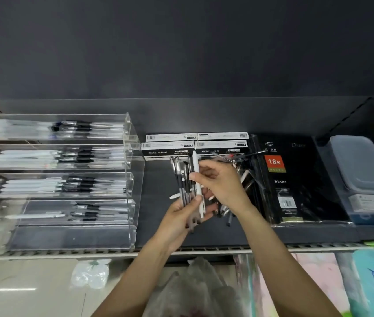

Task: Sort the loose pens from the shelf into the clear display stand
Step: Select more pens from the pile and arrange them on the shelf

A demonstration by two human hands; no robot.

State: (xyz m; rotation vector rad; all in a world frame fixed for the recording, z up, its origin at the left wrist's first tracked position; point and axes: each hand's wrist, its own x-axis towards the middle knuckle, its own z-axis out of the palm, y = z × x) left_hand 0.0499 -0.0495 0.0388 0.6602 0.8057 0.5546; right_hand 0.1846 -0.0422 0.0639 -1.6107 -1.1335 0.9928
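I stand at a stationery shop's dark shelf [204, 239], where a clear display stand [67, 179] holds sorted pens, beside barcoded pen boxes [195, 144] and shrink-wrapped diaries [295, 179] tagged 18K.

Your left hand [182, 212] grips a bunch of black-and-clear pens [184, 179] upright over the dark shelf [158, 225], and your right hand [221, 184] pinches a white pen [197, 177] at the bunch's right edge. Loose pens [243, 177] lie beneath your right hand. The clear display stand [67, 179] sits to the left, its tiers partly filled. Pen boxes [195, 144] line the back, a black diary [295, 179] on the right.
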